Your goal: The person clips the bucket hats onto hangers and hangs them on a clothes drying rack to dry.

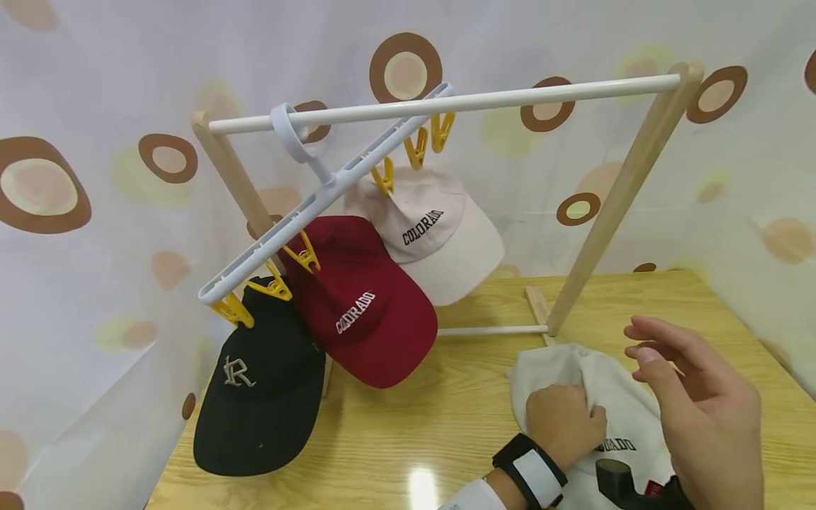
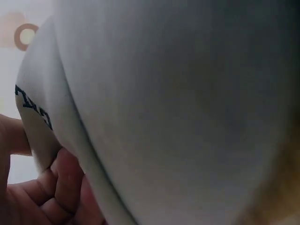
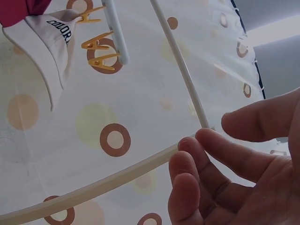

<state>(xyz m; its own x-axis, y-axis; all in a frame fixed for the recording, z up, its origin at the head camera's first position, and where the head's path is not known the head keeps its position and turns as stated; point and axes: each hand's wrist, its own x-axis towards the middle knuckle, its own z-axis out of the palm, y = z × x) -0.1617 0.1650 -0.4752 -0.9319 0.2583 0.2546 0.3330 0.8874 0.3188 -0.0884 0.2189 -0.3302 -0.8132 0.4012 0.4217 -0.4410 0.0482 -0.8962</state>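
Note:
My left hand (image 1: 564, 425) grips the crown of a pale grey cap (image 1: 627, 400) low over the table at the right. Dark lettering shows on its front, partly covered by the hand. In the left wrist view the cloth of this cap (image 2: 154, 103) fills most of the picture, with curled fingers (image 2: 68, 180) at a fold of it. Just right of the cap, my right hand (image 1: 707, 418) is raised, holding nothing. Its fingers (image 3: 234, 154) are loosely bent and the thumb stands apart from them.
A white rod (image 1: 510, 99) on a wooden stand (image 1: 615, 198) carries a tilted pale blue hanger (image 1: 363, 166). Yellow clips (image 1: 416, 149) on it hold a black cap (image 1: 268, 397), a red cap (image 1: 376, 283) and a whitish cap (image 1: 452, 248). Beneath is a wooden table (image 1: 382, 439); a dotted curtain (image 1: 510, 42) hangs behind.

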